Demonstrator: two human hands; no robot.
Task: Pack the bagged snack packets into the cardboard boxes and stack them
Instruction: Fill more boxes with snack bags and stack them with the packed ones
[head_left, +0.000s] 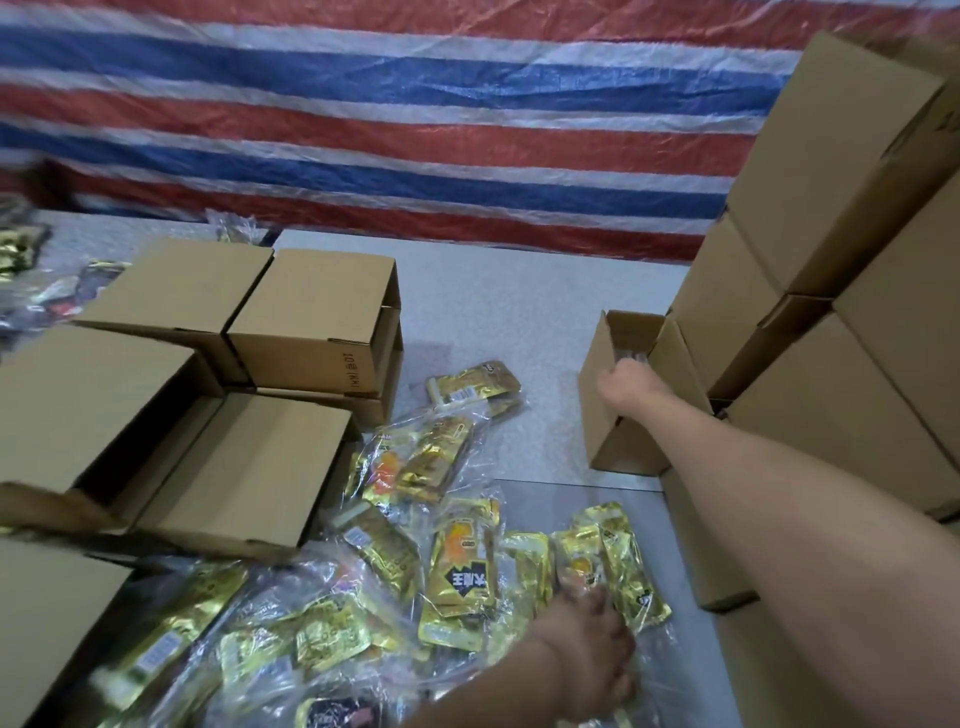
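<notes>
**A:** Behind the grey worktop (498, 312) hangs a red, white and blue striped tarpaulin (363, 119). What lies on the surface?

**B:** On the left I see several open cardboard boxes: two at the rear (311, 322) and (176, 296), and nearer ones (244, 467) and (88, 395) with their flaps up. On the right, a stack of closed cardboard boxes (831, 249) rises past the top edge of the view.

**A:** And the snack packets?

**B:** A loose heap of gold snack packets in clear bags (322, 623) covers the near centre of the worktop. One bagged packet (475, 387) lies apart, farther back, just beside the rear boxes. More packets (21, 249) show, blurred, at the far left edge.

**A:** State of the hands?

**B:** My right hand (631, 387) reaches across to a small open box (618, 415) that stands just in front of the stack; its fingers go over the rim into the opening, where something pale shows, so I cannot tell whether they are apart or clamped on anything. My left hand (592, 660) rests at the right end of the heap, fingers curled down onto a clear bag of gold packets (618, 566), gripping it.
</notes>
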